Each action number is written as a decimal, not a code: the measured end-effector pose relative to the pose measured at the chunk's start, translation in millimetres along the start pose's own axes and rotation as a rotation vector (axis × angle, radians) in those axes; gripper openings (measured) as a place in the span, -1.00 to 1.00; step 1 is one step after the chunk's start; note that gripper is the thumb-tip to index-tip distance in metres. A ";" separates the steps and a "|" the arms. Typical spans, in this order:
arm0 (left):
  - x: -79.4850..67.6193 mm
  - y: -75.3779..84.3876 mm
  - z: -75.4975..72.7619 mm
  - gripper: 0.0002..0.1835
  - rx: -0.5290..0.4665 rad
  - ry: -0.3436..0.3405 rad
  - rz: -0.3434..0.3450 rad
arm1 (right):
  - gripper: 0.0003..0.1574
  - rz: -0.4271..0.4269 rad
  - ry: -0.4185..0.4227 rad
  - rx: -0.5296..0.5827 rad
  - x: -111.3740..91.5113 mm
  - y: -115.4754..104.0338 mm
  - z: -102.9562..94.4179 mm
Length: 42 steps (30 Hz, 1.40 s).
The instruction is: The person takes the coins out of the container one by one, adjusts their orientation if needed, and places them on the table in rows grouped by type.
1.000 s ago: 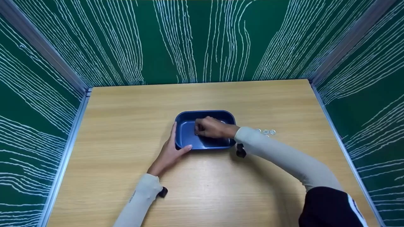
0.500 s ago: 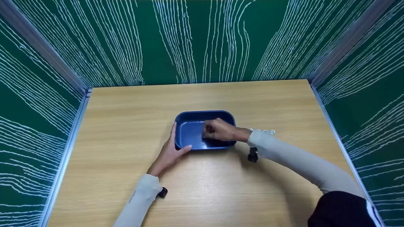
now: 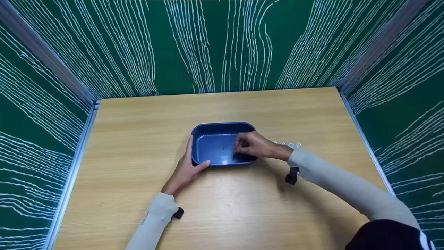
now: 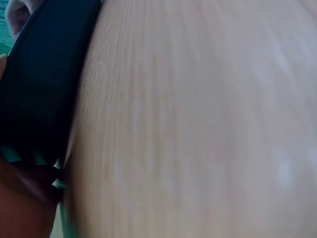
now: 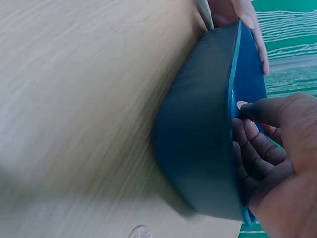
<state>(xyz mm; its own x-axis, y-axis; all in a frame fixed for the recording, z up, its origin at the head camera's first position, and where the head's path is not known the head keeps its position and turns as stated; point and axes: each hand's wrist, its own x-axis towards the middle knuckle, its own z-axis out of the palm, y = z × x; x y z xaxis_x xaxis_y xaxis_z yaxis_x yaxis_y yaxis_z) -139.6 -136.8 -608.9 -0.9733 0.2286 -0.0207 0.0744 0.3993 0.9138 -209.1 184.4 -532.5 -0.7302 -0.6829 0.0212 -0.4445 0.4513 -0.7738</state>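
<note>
A deep blue rectangular container (image 3: pixel 216 127) with rounded corners stands on the table. My left hand (image 3: pixel 185 170) holds its near left corner, with the thumb over the front rim and the fingers along the left wall. My right hand (image 3: pixel 256 144) reaches over the right rim into the container. In the right wrist view, a small round coin (image 5: pixel 241 104) shows at its thumb tip, pinched against fingers that are partly hidden. The other fingers of that hand curl inside the wall. The left wrist view shows mostly the container's dark outer wall (image 4: pixel 47 69).
Several shiny coins (image 3: pixel 291 144) lie on the wooden table (image 3: pixel 138 132) to the right of the container, partly behind the right wrist. One coin (image 5: pixel 141 232) shows near the container in the right wrist view. Green walls (image 3: pixel 239 45) with white wavy lines enclose the table.
My right hand has moved to the right inside the container, from near its middle to its right end, uncovering more of the bottom. The left hand keeps its place on the corner.
</note>
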 end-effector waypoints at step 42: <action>-0.8 1.7 1.7 0.29 0.004 0.000 -0.002 | -0.81 0.271 0.268 0.201 -100.3 28.0 -37.9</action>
<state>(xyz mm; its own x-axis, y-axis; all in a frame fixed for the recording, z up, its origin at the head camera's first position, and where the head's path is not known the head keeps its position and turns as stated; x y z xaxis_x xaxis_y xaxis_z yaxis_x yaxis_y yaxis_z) -138.3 -134.8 -608.1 -0.9735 0.2276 -0.0221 0.0735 0.4030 0.9123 -168.0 287.3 -532.2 -0.9272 -0.3703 -0.0565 -0.1278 0.4545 -0.8816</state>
